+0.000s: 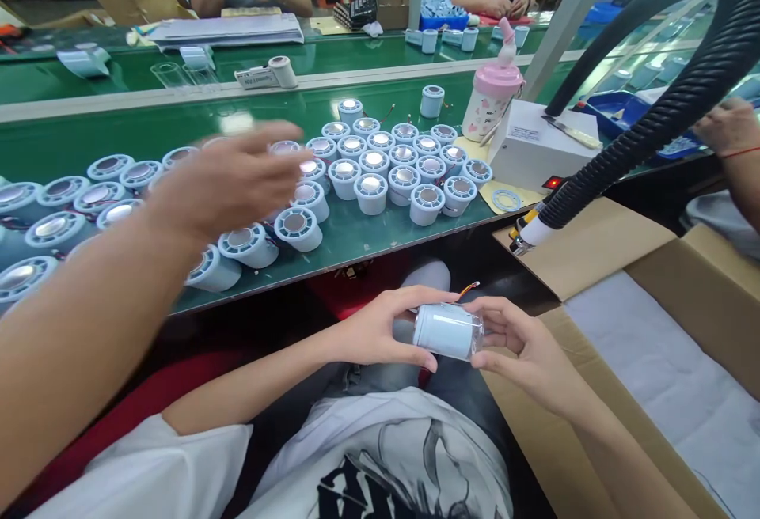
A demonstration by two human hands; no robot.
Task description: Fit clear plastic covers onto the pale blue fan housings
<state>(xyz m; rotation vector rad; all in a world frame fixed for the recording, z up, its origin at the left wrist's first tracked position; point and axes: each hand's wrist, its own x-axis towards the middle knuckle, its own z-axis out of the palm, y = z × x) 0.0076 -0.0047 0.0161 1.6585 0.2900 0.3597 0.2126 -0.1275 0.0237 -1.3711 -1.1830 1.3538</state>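
Both my hands hold one pale blue cylinder [446,331] over my lap, lying sideways, with thin red wires sticking out at its top right. My left hand [380,333] grips its left end with fingers curled round it. Fingers and thumb of my right hand [522,345] pinch the clear right end. Several more pale blue cylinders [385,167] with shiny round tops stand on the green belt [356,242] in front of me.
Another person's bare arm and blurred hand [229,183] reach in from the left over the cylinders. A black hose [653,115] with a nozzle, a white box [534,151], a pink bottle [492,100] and an open cardboard box [594,242] are at right. People work across the belt.
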